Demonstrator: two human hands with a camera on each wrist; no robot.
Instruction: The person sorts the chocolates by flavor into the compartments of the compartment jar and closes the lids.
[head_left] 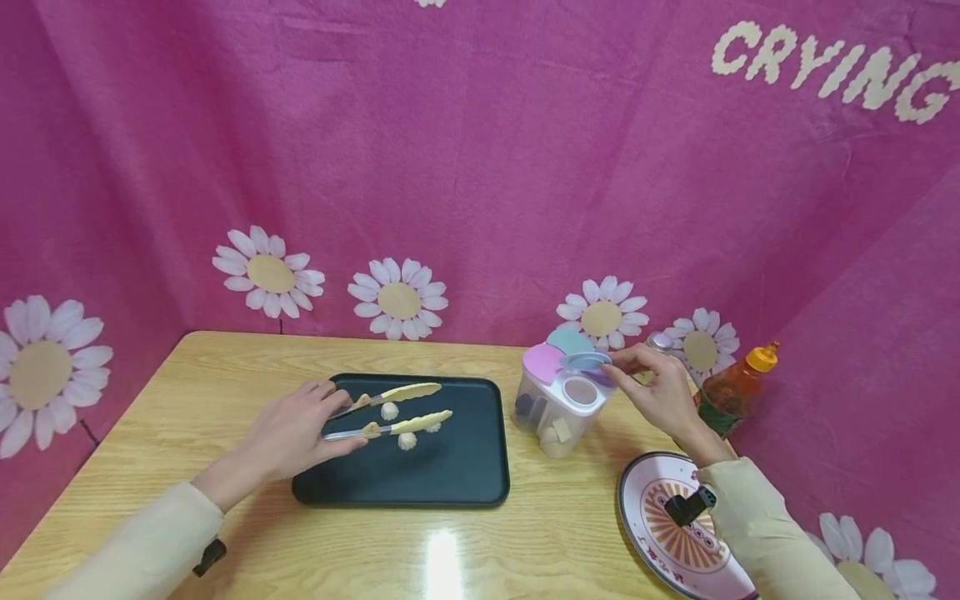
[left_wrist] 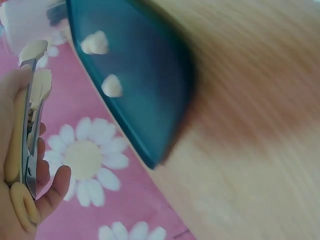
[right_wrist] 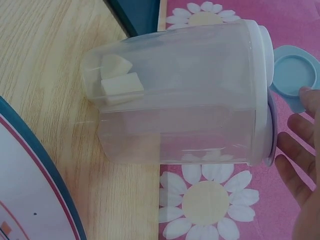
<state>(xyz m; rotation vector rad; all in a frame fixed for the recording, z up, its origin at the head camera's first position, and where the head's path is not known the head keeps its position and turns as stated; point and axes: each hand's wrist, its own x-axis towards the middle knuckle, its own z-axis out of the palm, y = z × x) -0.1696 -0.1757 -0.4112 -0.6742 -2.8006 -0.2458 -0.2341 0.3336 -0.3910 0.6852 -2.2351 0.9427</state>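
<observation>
Over the dark baking tray, my left hand grips a pair of tongs with metal arms and pale yellow tips spread apart. Several small cream-coloured pieces lie on the tray beneath the tongs. To the right stands a clear divided container with pink, teal, blue and purple lids. My right hand pinches its blue flip lid, which is raised, leaving a round opening uncovered. Pale chunks rest at the bottom of one compartment.
A round patterned plate sits at the front right under my right forearm. Behind that arm stand a sauce bottle with an orange cap and a small jar. A pink floral cloth hangs along the table's back edge.
</observation>
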